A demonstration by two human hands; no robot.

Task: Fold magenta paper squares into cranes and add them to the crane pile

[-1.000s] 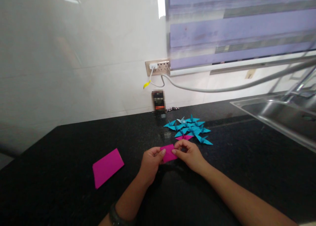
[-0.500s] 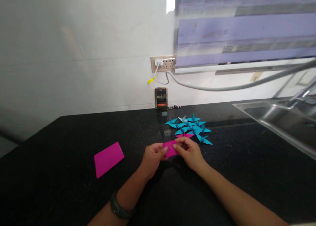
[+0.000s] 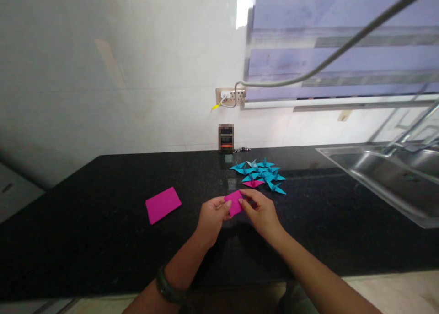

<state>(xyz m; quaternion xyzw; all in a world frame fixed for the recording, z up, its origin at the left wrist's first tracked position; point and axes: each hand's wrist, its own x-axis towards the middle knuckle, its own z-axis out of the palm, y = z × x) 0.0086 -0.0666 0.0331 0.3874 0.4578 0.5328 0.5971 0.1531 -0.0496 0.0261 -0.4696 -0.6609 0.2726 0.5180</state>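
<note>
A small folded pink paper (image 3: pixel 234 201) is pinched between both my hands just above the black counter (image 3: pixel 103 231). My left hand (image 3: pixel 211 217) grips its left edge with thumb and fingers closed. Closed on the paper's right side is my right hand (image 3: pixel 259 211). Just beyond my hands lies a heap of several blue paper cranes (image 3: pixel 261 174) with one pink crane (image 3: pixel 253 183) at its near edge. A stack of pink paper sheets (image 3: pixel 163 204) lies flat on the counter to the left of my hands.
A steel sink (image 3: pixel 387 179) with a tap is set into the counter at the right. A small dark box (image 3: pixel 226 138) stands against the white wall, under a socket strip (image 3: pixel 231 95) with a grey cable running up to the right.
The view has pulled back and tilted, so the counter's front edge now shows. My hands still hold the pink paper; the fingers have shifted only slightly on it.
</note>
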